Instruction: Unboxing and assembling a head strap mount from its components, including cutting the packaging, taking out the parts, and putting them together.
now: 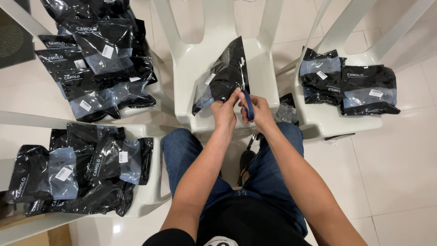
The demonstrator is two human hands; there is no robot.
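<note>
Scissors at the edge of a glossy black plastic packet [226, 75], over the white plastic chair [264, 59] in front of me.
My left hand [224, 110] pinches the packet's lower edge; my right hand [257, 109] is closed around blue-handled scissors [246, 98], blades touching the packet. Similar packets [348, 82] lie on neighbouring chairs.

i see a glossy black plastic packet [225, 75] with a clear window and a small white label, held tilted above the seat of the middle white chair, its lower edge pinched. blue-handled scissors [246, 98] stand nearly upright, their thin blades running up along the packet's right edge.
</note>
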